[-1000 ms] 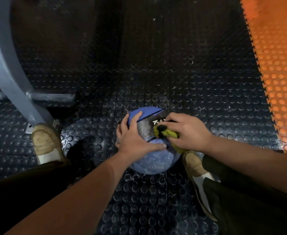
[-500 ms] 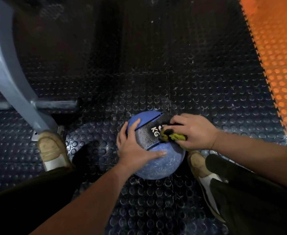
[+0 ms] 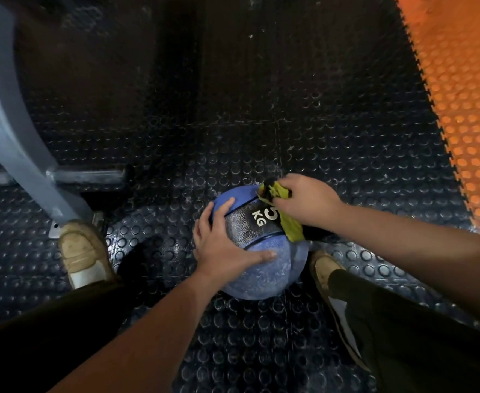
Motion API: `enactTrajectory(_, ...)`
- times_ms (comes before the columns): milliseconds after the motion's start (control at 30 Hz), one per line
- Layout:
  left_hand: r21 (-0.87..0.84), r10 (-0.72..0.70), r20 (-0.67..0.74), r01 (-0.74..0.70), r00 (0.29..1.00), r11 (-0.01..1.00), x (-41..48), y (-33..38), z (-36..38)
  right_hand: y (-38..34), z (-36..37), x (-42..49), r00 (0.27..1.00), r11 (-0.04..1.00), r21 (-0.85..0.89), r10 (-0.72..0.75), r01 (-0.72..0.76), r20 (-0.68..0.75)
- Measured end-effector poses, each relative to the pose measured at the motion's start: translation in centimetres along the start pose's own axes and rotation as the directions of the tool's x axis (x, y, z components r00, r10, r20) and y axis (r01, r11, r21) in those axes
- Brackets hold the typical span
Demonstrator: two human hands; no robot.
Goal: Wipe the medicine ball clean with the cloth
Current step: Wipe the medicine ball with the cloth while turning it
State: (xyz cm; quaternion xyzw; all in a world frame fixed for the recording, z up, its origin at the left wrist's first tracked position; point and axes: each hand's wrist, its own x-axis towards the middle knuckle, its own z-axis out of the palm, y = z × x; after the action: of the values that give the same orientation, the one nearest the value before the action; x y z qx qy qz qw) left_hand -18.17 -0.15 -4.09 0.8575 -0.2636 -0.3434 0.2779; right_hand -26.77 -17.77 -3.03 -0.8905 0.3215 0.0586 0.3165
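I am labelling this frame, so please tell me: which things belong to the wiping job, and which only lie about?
Job: round blue rubber medicine ball; crumpled yellow-and-black cloth; left hand, resting on the ball; right hand, holding the cloth.
Lying about: curved grey metal frame leg; orange studded floor mat.

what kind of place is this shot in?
Most likely a gym floor: a blue medicine ball marked KG sits on black studded rubber flooring, interlocking orange tiles run along the right edge, and a grey steel equipment frame stands at left.
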Motion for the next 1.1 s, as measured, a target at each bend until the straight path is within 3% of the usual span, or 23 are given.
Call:
enactTrajectory(133, -0.006, 0.024, 0.005, -0.024, 1.0, 1.0, -0.1, -0.4, -0.2, -2.2, 0.3, -1.6, 0.963, 0.948, -0.173, -0.266, 0.267, 0.032)
enactTrajectory(233, -0.023, 0.035, 0.002, -0.035, 0.999, 0.999, -0.2, -0.8, -0.3, -2.8, 0.1, -1.5, 0.931, 0.898, -0.246, -0.358, 0.365, 0.074)
enactTrajectory(300, -0.032, 0.036, 0.004, -0.036, 0.999, 0.999, -0.3, -1.0, -0.5, -1.5, 0.2, -1.0, 0.952, 0.94, -0.157, -0.304, 0.304, 0.024)
enactTrajectory(400, -0.033, 0.051, 0.012, -0.051, 0.999, 0.998, -0.3, -1.0, -0.7, 1.0, -0.1, 0.2, 0.998, 0.997, -0.069, -0.043, 0.046, 0.042)
enactTrajectory(467, -0.024, 0.049, 0.012, -0.049, 0.999, 0.999, 0.0, -0.6, -0.5, 1.5, -0.2, 0.8, 0.998, 0.996, -0.079, 0.046, -0.043, 0.046)
enactTrajectory(533, -0.017, 0.024, 0.008, -0.024, 1.0, 1.0, 0.4, 0.0, -0.4, 0.4, -0.1, 0.7, 1.0, 0.999, -0.049, 0.0, 0.0, 0.013)
enactTrajectory(600, -0.028, -0.001, 0.005, 0.001, 1.0, 1.0, 0.8, 0.2, -0.6, -1.8, 0.3, -0.5, 0.985, 0.983, -0.064, -0.172, 0.17, -0.021)
enactTrajectory(667, -0.05, -0.001, 0.019, 0.002, 1.0, 0.999, 1.4, -0.1, -1.0, -3.7, 1.2, -1.6, 0.933, 0.919, -0.172, -0.361, 0.354, -0.004)
enactTrajectory(733, -0.079, 0.001, 0.05, 0.003, 0.999, 0.997, 1.6, -0.6, -1.5, -3.9, 1.5, -2.0, 0.888, 0.861, -0.241, -0.46, 0.448, 0.008)
enactTrajectory(833, -0.14, -0.02, 0.091, 0.033, 0.996, 0.99, 1.6, -1.0, -2.2, -1.1, 1.7, -2.0, 0.906, 0.901, -0.135, -0.421, 0.412, -0.041)
enactTrajectory(967, -0.199, -0.048, 0.071, 0.061, 0.996, 0.978, 1.5, -1.6, -2.6, 3.8, 1.8, -3.0, 0.983, 0.943, -0.279, -0.178, 0.183, 0.046)
enactTrajectory(1100, -0.214, -0.064, 0.032, 0.07, 0.997, 0.974, 1.4, -1.5, -2.4, 1.7, 1.8, -2.5, 0.947, 0.919, -0.255, -0.32, 0.301, -0.034)
